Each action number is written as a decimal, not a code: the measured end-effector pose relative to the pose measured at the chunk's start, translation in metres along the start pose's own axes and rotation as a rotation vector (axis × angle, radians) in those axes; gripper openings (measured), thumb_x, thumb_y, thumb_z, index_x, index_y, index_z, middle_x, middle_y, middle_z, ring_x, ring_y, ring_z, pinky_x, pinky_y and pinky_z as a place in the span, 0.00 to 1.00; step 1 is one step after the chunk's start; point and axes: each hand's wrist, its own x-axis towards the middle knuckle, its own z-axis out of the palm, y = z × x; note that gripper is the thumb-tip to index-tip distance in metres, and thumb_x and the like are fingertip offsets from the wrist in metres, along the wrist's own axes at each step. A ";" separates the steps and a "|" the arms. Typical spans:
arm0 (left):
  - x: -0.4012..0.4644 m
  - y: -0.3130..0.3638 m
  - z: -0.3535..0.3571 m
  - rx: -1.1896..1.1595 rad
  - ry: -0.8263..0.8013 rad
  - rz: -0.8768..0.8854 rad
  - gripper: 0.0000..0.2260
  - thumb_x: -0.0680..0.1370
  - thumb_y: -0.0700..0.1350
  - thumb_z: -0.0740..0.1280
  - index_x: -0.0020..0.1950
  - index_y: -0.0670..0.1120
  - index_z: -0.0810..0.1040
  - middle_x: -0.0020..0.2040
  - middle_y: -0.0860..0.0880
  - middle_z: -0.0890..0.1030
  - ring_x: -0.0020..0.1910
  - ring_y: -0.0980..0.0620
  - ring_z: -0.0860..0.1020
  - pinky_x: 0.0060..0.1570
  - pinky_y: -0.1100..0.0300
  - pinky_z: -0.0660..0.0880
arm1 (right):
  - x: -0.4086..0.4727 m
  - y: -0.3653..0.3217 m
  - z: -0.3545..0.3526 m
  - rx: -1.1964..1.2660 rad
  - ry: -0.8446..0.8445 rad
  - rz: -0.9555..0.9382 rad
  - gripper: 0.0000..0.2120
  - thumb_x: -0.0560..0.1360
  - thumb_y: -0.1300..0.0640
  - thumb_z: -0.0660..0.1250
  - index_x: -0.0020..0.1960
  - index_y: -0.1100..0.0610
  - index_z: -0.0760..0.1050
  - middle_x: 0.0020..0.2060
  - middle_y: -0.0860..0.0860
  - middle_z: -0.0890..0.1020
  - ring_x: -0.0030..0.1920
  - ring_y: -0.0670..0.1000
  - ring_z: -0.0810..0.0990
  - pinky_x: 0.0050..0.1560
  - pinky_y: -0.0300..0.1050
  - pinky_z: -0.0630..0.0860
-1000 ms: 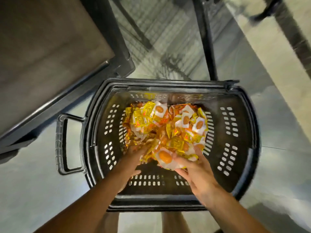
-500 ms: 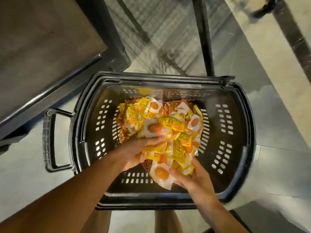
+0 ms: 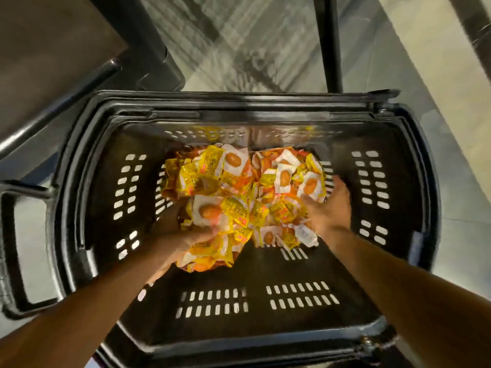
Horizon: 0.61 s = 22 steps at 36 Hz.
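In the black shopping basket [image 3: 87, 208], the left hand [image 3: 183, 240] cups a clump of yellow egg snack packets [image 3: 239, 197] at the pile's near-left; the right hand [image 3: 330, 211] digs into its right edge, finger curl hidden.

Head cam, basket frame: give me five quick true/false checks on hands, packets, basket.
1. The left hand and the right hand both touch the packets. True.
2. The packets are blue. False: they are yellow and white, with an orange egg picture.
3. The basket has slotted walls. True.
4. Packets fill the basket to the rim. False: they lie piled on its floor, well below the rim.
5. A handle sticks out at the picture's left. True.
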 end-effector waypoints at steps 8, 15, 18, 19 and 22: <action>0.031 -0.031 0.022 0.070 0.098 0.018 0.34 0.70 0.43 0.79 0.72 0.56 0.70 0.67 0.50 0.77 0.66 0.47 0.76 0.64 0.40 0.75 | 0.045 0.006 0.041 -0.178 0.000 -0.031 0.48 0.66 0.43 0.81 0.77 0.57 0.63 0.72 0.58 0.71 0.73 0.60 0.70 0.71 0.55 0.71; 0.041 -0.035 0.020 0.151 0.124 0.045 0.28 0.67 0.46 0.81 0.64 0.60 0.76 0.59 0.56 0.81 0.60 0.53 0.79 0.61 0.45 0.78 | 0.056 0.015 0.054 -0.267 0.076 -0.057 0.41 0.66 0.43 0.81 0.70 0.59 0.69 0.69 0.60 0.73 0.71 0.62 0.70 0.69 0.62 0.70; 0.041 -0.032 0.020 0.168 0.110 0.041 0.29 0.68 0.47 0.81 0.65 0.59 0.75 0.58 0.57 0.81 0.59 0.54 0.80 0.57 0.50 0.79 | 0.051 0.018 0.057 -0.196 0.087 -0.121 0.31 0.71 0.51 0.78 0.68 0.60 0.71 0.69 0.59 0.71 0.71 0.60 0.69 0.69 0.60 0.72; 0.040 -0.031 0.021 0.172 0.108 0.040 0.29 0.68 0.47 0.81 0.66 0.59 0.75 0.58 0.58 0.81 0.59 0.55 0.80 0.56 0.51 0.79 | 0.048 0.018 0.057 -0.130 0.068 -0.141 0.28 0.72 0.53 0.78 0.67 0.59 0.72 0.68 0.58 0.74 0.70 0.58 0.72 0.66 0.56 0.75; 0.037 -0.027 0.022 0.199 0.113 0.019 0.31 0.68 0.48 0.80 0.68 0.59 0.73 0.60 0.56 0.80 0.61 0.52 0.78 0.60 0.46 0.77 | 0.036 0.017 0.050 0.016 -0.030 -0.154 0.24 0.75 0.55 0.75 0.68 0.56 0.72 0.62 0.51 0.81 0.63 0.52 0.79 0.62 0.47 0.77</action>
